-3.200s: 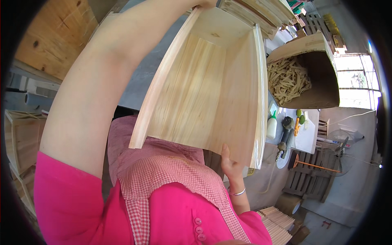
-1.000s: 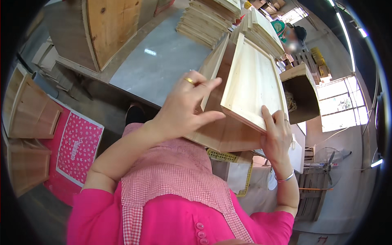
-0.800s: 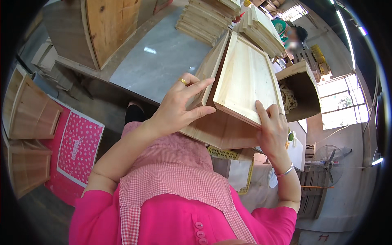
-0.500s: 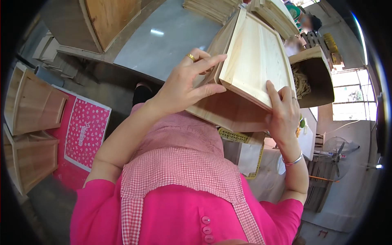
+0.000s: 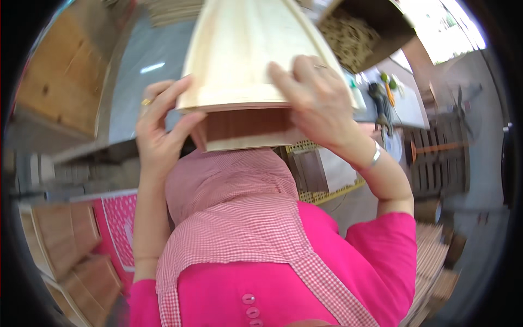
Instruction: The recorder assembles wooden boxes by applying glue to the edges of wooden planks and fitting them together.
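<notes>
Fingers of the left hand (image 5: 163,120) pinch the near left corner of the wooden box (image 5: 245,79). Those of the right hand (image 5: 318,103) lie on its upper panel (image 5: 248,52); the thumb is hidden, so I cannot tell whether they clasp. The box looks light, stiff and hardly slippery, best held by its rimmed corners. Below it is the checked apron (image 5: 234,218); left, the grey tabletop (image 5: 128,103); beyond its right side, a carton (image 5: 389,30) of pale strips (image 5: 348,41).

Left hand (image 5: 163,120): thumb (image 5: 187,123), forefinger (image 5: 175,91) parted
Right hand (image 5: 321,103): back upward, fingers (image 5: 282,82) bent
Left forearm (image 5: 152,218): reaching forward
Right elbow (image 5: 399,197): bent
</notes>
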`<control>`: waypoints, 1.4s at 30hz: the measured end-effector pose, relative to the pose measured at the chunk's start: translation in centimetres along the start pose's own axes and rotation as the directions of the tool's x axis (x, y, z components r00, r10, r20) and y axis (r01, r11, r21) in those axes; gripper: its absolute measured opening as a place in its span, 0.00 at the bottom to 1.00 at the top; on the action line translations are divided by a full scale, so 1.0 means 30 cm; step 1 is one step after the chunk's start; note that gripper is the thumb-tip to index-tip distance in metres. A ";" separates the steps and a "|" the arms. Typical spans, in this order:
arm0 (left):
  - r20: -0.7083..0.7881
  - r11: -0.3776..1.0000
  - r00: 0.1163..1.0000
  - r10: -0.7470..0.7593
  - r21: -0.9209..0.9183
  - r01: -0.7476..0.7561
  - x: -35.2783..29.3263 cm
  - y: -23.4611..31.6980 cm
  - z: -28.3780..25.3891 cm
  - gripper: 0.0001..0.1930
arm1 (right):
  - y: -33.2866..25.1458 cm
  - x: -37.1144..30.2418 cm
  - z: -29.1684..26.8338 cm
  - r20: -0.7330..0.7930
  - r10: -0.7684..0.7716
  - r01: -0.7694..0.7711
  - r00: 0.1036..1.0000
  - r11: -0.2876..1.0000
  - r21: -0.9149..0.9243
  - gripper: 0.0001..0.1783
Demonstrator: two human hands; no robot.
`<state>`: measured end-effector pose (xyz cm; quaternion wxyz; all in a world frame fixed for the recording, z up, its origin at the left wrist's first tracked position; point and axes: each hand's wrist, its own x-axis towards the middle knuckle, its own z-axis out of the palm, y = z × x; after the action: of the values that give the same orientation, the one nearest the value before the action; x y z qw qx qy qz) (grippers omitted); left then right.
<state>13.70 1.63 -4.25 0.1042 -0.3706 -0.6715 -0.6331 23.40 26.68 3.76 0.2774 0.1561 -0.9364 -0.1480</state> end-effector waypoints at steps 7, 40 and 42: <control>0.097 0.993 0.995 0.021 -0.115 -0.010 0.041 -0.015 0.014 0.23 | 0.010 -0.049 0.034 -0.064 0.097 -0.094 0.993 0.994 0.051 0.17; 0.264 0.997 0.962 -0.073 0.009 0.074 0.079 0.015 -0.096 0.31 | 0.163 -0.375 0.140 0.077 0.591 -0.174 0.803 0.110 0.979 0.47; 0.310 0.944 0.945 -0.106 -0.267 0.194 0.137 -0.016 -0.097 0.34 | 0.201 -0.365 0.174 0.094 0.582 -0.184 0.808 0.097 0.978 0.51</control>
<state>9.54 0.48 -1.62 -0.1010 -0.4182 -0.6045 -0.6705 27.91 37.25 -3.41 0.2945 0.0600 -0.7649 0.5697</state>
